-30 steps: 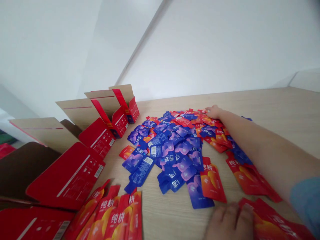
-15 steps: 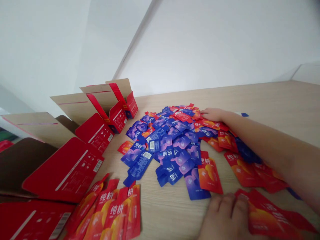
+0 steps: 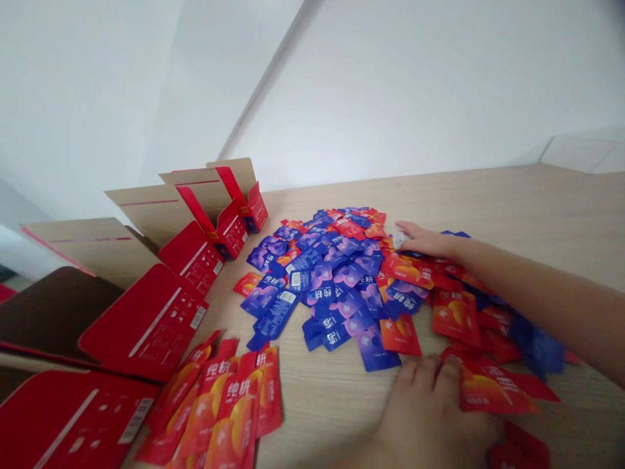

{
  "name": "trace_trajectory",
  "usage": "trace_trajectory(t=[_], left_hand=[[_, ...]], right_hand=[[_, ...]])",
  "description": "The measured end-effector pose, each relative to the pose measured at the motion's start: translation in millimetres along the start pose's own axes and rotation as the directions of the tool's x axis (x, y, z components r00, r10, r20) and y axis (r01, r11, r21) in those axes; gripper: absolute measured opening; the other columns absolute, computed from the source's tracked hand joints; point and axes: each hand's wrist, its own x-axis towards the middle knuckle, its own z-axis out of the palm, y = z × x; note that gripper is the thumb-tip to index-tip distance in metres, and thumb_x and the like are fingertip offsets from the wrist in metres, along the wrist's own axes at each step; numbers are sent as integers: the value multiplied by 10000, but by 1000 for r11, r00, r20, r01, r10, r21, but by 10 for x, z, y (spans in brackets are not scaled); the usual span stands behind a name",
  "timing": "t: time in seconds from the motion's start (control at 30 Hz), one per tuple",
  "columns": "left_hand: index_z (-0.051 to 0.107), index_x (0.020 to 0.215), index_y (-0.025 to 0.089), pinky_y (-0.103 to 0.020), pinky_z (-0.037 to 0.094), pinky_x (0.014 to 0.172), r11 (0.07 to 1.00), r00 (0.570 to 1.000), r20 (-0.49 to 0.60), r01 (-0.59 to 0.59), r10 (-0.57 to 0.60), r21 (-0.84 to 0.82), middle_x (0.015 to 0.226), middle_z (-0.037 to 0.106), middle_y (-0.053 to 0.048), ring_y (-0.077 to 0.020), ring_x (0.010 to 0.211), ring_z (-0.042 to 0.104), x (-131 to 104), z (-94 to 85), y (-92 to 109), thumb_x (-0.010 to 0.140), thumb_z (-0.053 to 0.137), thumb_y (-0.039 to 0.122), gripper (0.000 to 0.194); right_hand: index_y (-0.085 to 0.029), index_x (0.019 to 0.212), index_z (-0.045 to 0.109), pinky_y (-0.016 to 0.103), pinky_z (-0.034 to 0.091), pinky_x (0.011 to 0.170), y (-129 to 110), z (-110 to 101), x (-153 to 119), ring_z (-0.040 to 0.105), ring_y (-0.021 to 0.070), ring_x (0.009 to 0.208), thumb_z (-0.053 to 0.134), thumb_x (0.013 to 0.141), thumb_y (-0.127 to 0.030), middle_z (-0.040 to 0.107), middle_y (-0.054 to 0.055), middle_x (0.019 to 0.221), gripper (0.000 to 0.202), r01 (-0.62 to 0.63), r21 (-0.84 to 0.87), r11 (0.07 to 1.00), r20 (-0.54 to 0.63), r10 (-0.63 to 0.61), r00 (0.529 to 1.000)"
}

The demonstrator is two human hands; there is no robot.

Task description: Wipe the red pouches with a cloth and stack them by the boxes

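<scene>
A wooden table (image 3: 537,208) carries open red boxes (image 3: 146,326) well left of both hands. Between the hands spreads a heap of blue and red sachets (image 3: 342,286). The right hand (image 3: 422,241) lies flat on its far edge; the left hand (image 3: 430,410) presses flat on a red sachet (image 3: 488,387).

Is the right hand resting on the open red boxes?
No, the right hand lies on the pile of red and blue sachets, while the open red boxes stand apart at the left.
</scene>
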Motion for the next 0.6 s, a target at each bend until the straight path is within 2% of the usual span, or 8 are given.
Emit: trace_trajectory(t=[0.13, 0.2, 0.27, 0.33, 0.43, 0.5, 0.6], left_hand=[[785, 1196, 340, -471, 639, 880, 999, 999, 4, 32, -32, -8, 1390, 724, -98, -325, 1148, 753, 30, 27, 17, 1074, 554, 586, 358], [799, 1144, 338, -466, 629, 873, 998, 998, 38, 47, -46, -33, 1337, 749, -88, -325, 1124, 754, 58, 51, 28, 1066, 555, 556, 336], [809, 1096, 326, -470, 616, 872, 994, 993, 94, 73, -65, -79, 1296, 764, -88, -329, 1107, 748, 84, 83, 48, 1047, 562, 539, 330], [810, 1091, 303, -479, 611, 856, 984, 983, 155, 119, -98, -130, 1283, 768, -99, -336, 1081, 738, 99, 131, 76, 1012, 596, 530, 322], [785, 1234, 290, -510, 620, 858, 958, 958, 219, 227, -187, -177, 1267, 776, -101, -349, 1065, 729, 95, 236, 110, 944, 661, 414, 339], [738, 1353, 263, -512, 635, 859, 941, 941, 244, 284, -236, -186, 1277, 779, -110, -348, 1058, 740, 79, 315, 108, 924, 656, 314, 440], [695, 1409, 181, -430, 663, 772, 939, 926, 294, 295, -237, -175, 1261, 794, -139, -320, 983, 774, 69, 434, 86, 928, 636, 223, 486]], right_hand=[[-215, 1319, 725, 451, 554, 1093, 32, -89, -74, 717, 385, 1241, 641, 886, -487, 773, 144, 1341, 519, -113, -71, 991, 30, 115, 993], [-216, 1208, 739, 477, 559, 1055, 19, -118, -29, 737, 398, 1174, 586, 938, -478, 796, 171, 1242, 406, -165, -108, 980, -16, 164, 986], [-181, 1222, 703, 529, 548, 1034, -16, -165, 90, 725, 439, 1167, 500, 996, -484, 775, 240, 1229, 428, -232, -139, 963, -109, 218, 970], [-125, 1313, 636, 564, 538, 1017, -81, -232, 293, 701, 476, 1192, 400, 1043, -490, 730, 311, 1277, 512, -296, -151, 943, -216, 260, 941], [-76, 1437, 529, 562, 529, 1016, -249, -314, 739, 677, 486, 1228, 316, 1076, -515, 690, 349, 1328, 607, -341, -141, 929, -324, 282, 903], [-63, 1449, 522, 544, 533, 1016, -400, -308, 1084, 686, 479, 1215, 359, 1067, -562, 701, 345, 1308, 650, -333, -134, 933, -334, 274, 902], [-49, 1444, 560, 537, 546, 1023, -613, -172, 1564, 695, 470, 1207, 431, 1026, -657, 711, 335, 1306, 749, -272, -136, 953, -283, 226, 932]])
